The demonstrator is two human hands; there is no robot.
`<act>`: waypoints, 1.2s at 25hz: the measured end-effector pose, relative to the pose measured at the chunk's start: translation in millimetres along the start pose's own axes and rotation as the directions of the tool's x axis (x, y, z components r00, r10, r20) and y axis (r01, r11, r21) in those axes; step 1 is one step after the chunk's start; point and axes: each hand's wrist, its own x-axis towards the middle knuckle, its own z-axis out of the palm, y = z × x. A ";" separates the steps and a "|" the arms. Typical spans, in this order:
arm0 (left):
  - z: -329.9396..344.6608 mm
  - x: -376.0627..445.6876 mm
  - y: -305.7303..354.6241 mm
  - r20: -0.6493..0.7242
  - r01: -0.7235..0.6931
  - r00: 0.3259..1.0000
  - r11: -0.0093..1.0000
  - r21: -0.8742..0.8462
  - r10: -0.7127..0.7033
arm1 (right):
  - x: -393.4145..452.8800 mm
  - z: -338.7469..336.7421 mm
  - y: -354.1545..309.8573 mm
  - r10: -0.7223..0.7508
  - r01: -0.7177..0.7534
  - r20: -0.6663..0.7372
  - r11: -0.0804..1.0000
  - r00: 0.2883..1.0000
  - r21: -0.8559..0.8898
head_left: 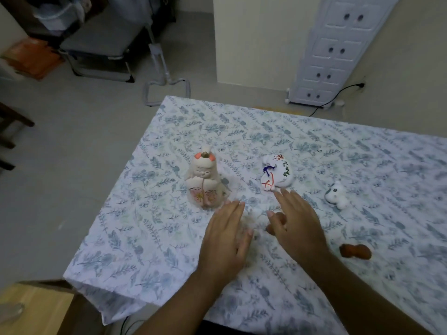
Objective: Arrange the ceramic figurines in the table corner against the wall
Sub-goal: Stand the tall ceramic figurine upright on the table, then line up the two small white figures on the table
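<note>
While figurines stand, both hands hover flat.

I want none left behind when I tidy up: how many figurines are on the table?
5: a tall doll far left, a painted white one mid-table, a small white one to its right, a brown one near right, another brown one partly hidden under the right hand.

The right hand is covering most of a small brown figurine; the table is running off the right edge.
</note>
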 end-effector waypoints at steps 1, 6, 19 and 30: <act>13.7 7.9 11.8 0.043 0.022 0.999 1.000 0.001 -0.022 | -2.3 -4.0 18.5 0.040 -0.040 0.006 0.999 0.999 -0.022; 72.9 74.9 43.2 0.211 0.194 0.959 0.981 0.006 -0.191 | 13.5 -25.7 104.9 0.211 -0.210 -0.032 0.977 0.977 0.023; 137.6 165.7 54.6 0.064 0.578 0.787 0.696 -0.427 -0.614 | 73.3 -11.1 164.2 0.351 -0.283 -0.064 0.839 0.934 0.465; 138.9 141.3 81.5 -0.083 0.285 0.943 0.913 -0.293 -0.321 | 87.6 -4.8 148.2 0.226 -0.161 -0.148 0.920 0.963 0.357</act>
